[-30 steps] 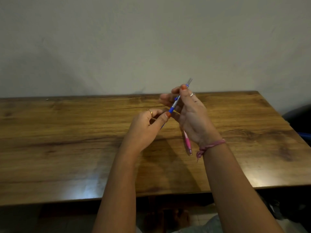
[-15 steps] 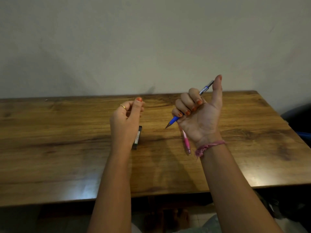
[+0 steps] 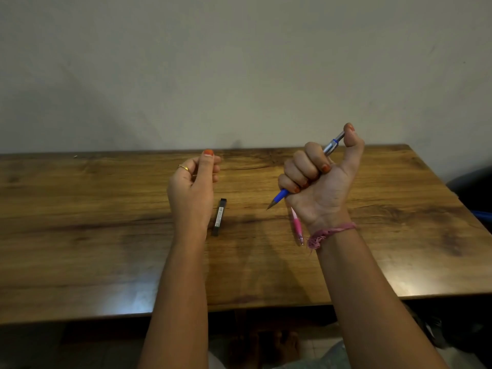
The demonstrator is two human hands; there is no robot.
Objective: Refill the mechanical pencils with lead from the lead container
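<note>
A blue mechanical pencil [image 3: 282, 194] is gripped in a person's right hand [image 3: 318, 182] above a wooden surface [image 3: 106, 235], four fingers wrapped round the barrel and the thumb pressed on the silver push-button end, which points toward one o'clock. The metal tip pokes out below the fist toward seven o'clock, held clear of the wood. A pink braided band [image 3: 328, 233] circles that wrist.

A second pencil, pink [image 3: 296, 226], lies flat on the surface at six o'clock from the fist, partly hidden behind the wrist. The lead container [image 3: 219, 217], a slim dark case with a pale label, lies flat on the surface at nine o'clock from the pink pencil, just beside the left wrist.

The left hand [image 3: 193, 187] is raised over the surface at nine o'clock from the right, well apart from it, fingers curled toward the thumb, a gold ring [image 3: 183, 168] on one finger. Whether anything is pinched between those fingertips cannot be told. A plain pale wall [image 3: 239, 62] stands at twelve o'clock behind the surface.
</note>
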